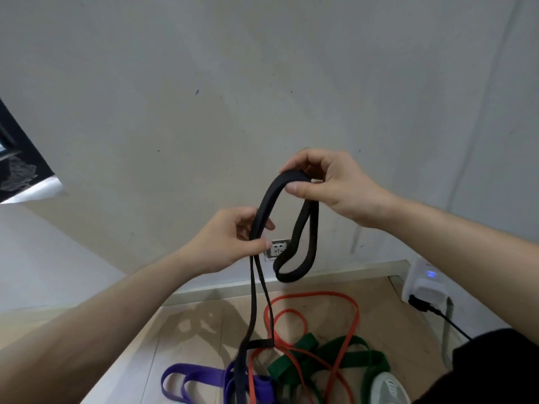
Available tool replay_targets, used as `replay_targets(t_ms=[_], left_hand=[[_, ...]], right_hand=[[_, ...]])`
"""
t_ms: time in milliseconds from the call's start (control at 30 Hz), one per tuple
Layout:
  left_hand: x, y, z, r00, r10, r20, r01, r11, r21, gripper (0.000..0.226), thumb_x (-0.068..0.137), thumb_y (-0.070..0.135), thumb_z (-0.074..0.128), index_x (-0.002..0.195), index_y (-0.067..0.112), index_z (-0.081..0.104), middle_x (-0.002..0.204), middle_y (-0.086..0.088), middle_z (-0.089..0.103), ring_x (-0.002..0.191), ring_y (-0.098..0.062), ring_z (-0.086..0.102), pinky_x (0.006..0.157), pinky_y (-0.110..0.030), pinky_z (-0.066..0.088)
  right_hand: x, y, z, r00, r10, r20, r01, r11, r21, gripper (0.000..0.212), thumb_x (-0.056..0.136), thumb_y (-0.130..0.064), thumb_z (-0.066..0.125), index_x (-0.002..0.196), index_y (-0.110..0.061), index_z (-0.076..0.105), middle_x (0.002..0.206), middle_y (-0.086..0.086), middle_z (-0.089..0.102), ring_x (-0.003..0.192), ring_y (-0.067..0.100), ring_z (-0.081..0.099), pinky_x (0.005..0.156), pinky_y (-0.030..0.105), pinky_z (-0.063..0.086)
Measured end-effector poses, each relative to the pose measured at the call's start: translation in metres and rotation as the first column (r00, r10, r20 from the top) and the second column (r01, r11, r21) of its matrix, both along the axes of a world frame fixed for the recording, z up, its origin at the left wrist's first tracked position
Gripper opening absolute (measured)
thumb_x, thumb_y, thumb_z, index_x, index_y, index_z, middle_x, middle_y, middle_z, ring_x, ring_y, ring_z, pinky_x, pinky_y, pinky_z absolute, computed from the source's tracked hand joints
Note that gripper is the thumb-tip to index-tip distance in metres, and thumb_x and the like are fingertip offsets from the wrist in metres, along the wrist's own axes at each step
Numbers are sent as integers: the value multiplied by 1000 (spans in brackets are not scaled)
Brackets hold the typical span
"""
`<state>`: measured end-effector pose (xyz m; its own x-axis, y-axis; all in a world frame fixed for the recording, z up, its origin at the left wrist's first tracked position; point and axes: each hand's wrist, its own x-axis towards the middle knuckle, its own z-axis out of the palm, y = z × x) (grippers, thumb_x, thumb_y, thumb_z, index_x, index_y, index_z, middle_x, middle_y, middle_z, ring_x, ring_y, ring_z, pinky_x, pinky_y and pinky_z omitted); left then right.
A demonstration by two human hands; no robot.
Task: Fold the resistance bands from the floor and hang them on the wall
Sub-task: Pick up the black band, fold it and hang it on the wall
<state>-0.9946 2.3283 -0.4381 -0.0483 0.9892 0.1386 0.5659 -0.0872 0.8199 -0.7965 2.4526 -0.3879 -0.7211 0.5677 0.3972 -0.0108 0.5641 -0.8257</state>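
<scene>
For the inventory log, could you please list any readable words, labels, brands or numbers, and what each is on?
None readable.
The blue lit mark on the white device: too blurred to read.
No print visible on the black band, red band, green band, purple band or wall socket.

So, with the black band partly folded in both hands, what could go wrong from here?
1. The black rubber resistance band trails loose strands from the left hand down across the orange flat band and the purple flat band on the floor. Lifting it might snag and drag them.
2. The right hand only pinches the top of the fold, so the hanging loop could spring open.
</scene>
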Motion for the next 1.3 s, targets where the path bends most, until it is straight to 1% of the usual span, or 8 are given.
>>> replay_targets(t_ms=[133, 300, 533, 733, 833, 1000, 1133, 1300], left_hand=[[-5, 0, -8, 1000, 25, -19, -26, 999, -34, 15, 85, 7, 78, 88, 16, 66, 76, 6, 65, 72, -10, 63, 76, -33, 56], [-9, 0, -7, 999, 41, -20, -43, 995, -85, 18, 85, 7, 78, 93, 13, 63, 82, -18, 68, 81, -36, 70, 81, -43, 59], [-27, 0, 12, 949, 227, 220, -243, 969, 46, 18, 82, 12, 78, 99, 14, 75, 79, 1, 73, 78, -17, 71, 82, -25, 60], [-1, 2, 27, 926, 167, 339, -203, 976, 74, 30, 75, 32, 73, 100, 15, 76, 72, 7, 66, 73, -15, 65, 82, -30, 59], [13, 7, 29, 920, 137, 367, -179, 980, 83, 27, 78, 31, 73, 100, 15, 75, 69, 9, 64, 70, -14, 63, 79, -28, 57], [22, 13, 23, 936, 126, 328, -161, 984, 80, 12, 91, 15, 72, 101, 11, 75, 71, 8, 68, 68, -10, 62, 70, -19, 54], [15, 10, 17, 946, 113, 304, -132, 990, 43, 18, 89, 15, 73, 105, 6, 74, 82, -1, 72, 75, -12, 64, 74, -21, 55], [9, 6, 15, 966, 77, 246, -76, 997, -11, 19, 86, 15, 76, 103, 12, 69, 86, -3, 72, 80, -11, 70, 78, -20, 57]], right_hand=[[9, 15, 7, 985, -93, -148, 88, 995, -43, 19, 88, -5, 72, 99, -19, 67, 91, -3, 68, 88, 14, 61, 88, 31, 52], [25, 40, 8, 969, -184, -167, 171, 981, -94, 16, 91, -8, 68, 104, -17, 66, 92, 2, 66, 85, 18, 60, 90, 38, 53], [54, 66, -17, 913, -143, 382, 119, 989, 87, 28, 89, -10, 74, 116, -13, 67, 100, 10, 68, 88, 19, 64, 84, 21, 51], [32, 55, -49, 735, -34, 677, -68, 990, 123, 31, 88, -15, 75, 118, -18, 68, 97, -1, 72, 91, 14, 68, 89, 36, 56], [19, 41, -54, 768, 79, 636, -79, 996, -27, 35, 87, -13, 76, 121, -18, 67, 101, 2, 73, 98, 18, 70, 97, 38, 55], [-3, 16, -43, 913, 198, 356, -117, 964, -238, 32, 87, -8, 75, 117, -12, 67, 99, 8, 71, 97, 16, 69, 95, 30, 53], [-12, 0, -34, 976, 145, 165, -106, 968, -227, 27, 88, -9, 75, 114, -6, 69, 103, 19, 71, 94, 16, 66, 91, 30, 52], [-11, -4, -25, 979, 58, 194, -37, 993, -114, 18, 86, -15, 76, 103, -12, 73, 98, 16, 74, 92, 28, 70, 90, 36, 55]])
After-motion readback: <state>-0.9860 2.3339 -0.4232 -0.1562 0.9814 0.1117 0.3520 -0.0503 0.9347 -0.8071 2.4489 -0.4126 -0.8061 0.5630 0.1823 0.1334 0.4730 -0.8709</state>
